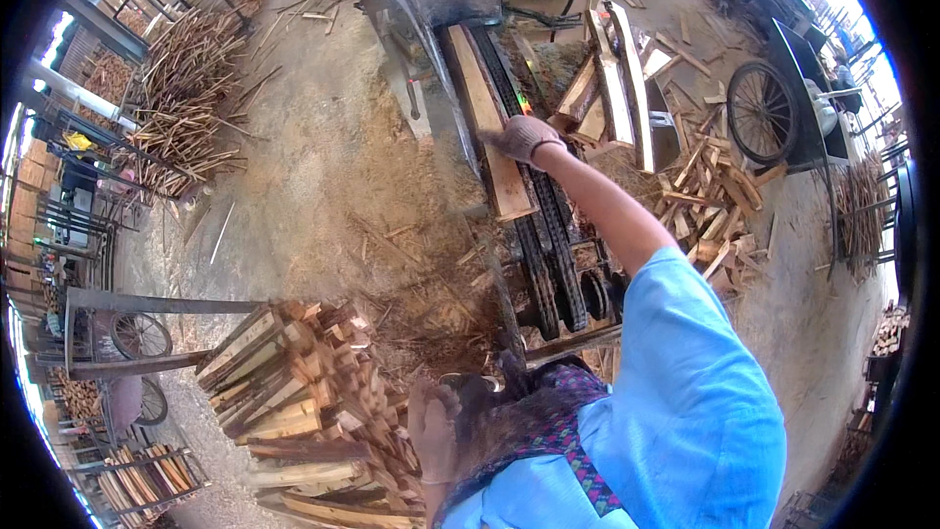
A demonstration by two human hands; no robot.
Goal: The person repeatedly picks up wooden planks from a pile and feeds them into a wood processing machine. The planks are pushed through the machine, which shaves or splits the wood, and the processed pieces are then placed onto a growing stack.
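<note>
A long wooden plank [487, 103] lies lengthwise on the machine's chain conveyor [548, 255]. My right hand [527, 140], in a knitted work glove, is closed over the plank's right edge, with the fingertips partly hidden. My left hand [434, 431], also gloved and a little blurred, is low beside my body with its fingers stretched out. It holds nothing that I can see. The nearest thing to it is a heap of split wood pieces [323, 402] on my left.
Longer slabs [617, 78] lean right of the conveyor, above a pile of offcuts [720, 201]. A spoked cart wheel [762, 113] stands farther right. At left are a two-wheeled cart [140, 336] and a big stick heap [186, 98]. Sawdust and scraps litter the concrete floor [313, 137].
</note>
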